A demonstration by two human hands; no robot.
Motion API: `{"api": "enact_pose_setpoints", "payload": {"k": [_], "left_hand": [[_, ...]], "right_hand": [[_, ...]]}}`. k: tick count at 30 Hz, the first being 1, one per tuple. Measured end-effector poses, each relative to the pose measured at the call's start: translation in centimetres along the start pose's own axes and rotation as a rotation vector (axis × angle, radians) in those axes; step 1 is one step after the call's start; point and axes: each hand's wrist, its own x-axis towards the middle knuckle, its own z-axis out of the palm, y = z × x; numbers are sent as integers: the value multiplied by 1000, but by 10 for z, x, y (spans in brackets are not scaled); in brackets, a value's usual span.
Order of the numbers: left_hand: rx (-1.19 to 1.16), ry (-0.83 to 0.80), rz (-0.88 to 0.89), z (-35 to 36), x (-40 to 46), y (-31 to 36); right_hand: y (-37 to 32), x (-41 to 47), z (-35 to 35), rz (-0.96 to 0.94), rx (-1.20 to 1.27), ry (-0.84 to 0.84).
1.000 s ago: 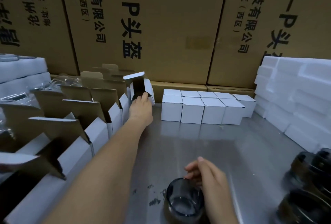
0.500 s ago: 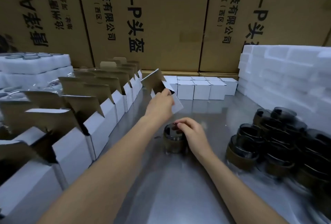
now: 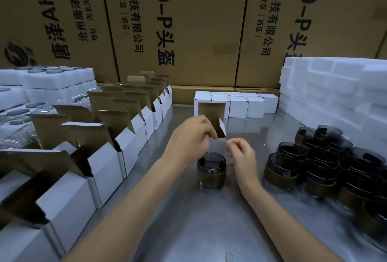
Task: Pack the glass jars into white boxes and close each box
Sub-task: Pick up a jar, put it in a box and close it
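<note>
Head view: your left hand (image 3: 189, 138) grips an open white box (image 3: 213, 127) just above the glass jar (image 3: 211, 170) on the tabletop (image 3: 188, 219). Right hand (image 3: 243, 154) pinches the box's side, fingers curled; more jars (image 3: 314, 163) sit right of that jar.

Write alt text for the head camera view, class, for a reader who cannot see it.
Two hands, left hand and right hand, hold an open white box just above a dark glass jar standing on a metal table. Open boxes line the left; more jars crowd the right.
</note>
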Motion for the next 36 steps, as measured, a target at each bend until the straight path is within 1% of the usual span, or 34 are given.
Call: {"api": "enact_pose_setpoints", "payload": {"k": [1,2,3,4,5,6,7,8,10,16,18,20,23,26,28,30,33,36], "left_hand": [[-101,154,-61,4,-6,-4],[-214,264,-176,7,-10,-8],[-346,311,-329,11,-13,-12],[-502,286,-492,16,-16,-16],[-657,207,-634,22,-17,-19],[-787,127,-732,27,-18,-20],[-884,74,-784,33,-19,-20],[-953,48,-800,37,-18,-19],[-978,20,-760,42,-16,-16],[-757,24,-713,47,-12,-15],[-739,62,-731,48,-12,-14],[-719,139,-778,47,-12,-14],[-671,231,-841,48,-13,-17],[-785,252,-962,47,-11,-22],[-859,239,-989,45,-7,-26],[-899,220,-960,45,-6,-30],[-996,175,-845,47,-9,-31],[-1078,145,-772,46,-10,-29]], "right_hand": [[1,2,0,-16,-12,34],[2,3,2,-10,-11,55],[4,5,2,15,-1,63],[5,8,4,59,18,49],[6,11,5,106,27,24],[7,13,6,146,21,-5],[8,16,7,173,1,-28],[11,19,7,186,-18,-36],[13,23,9,197,-49,-17],[15,27,13,191,-199,47],[15,26,13,187,-228,62],[16,25,12,164,-253,71],[15,26,12,137,-224,112],[17,29,10,146,-183,155],[19,31,9,164,-190,147],[19,32,9,192,-187,121],[20,31,9,214,-159,80],[18,32,6,184,-15,32]]}}
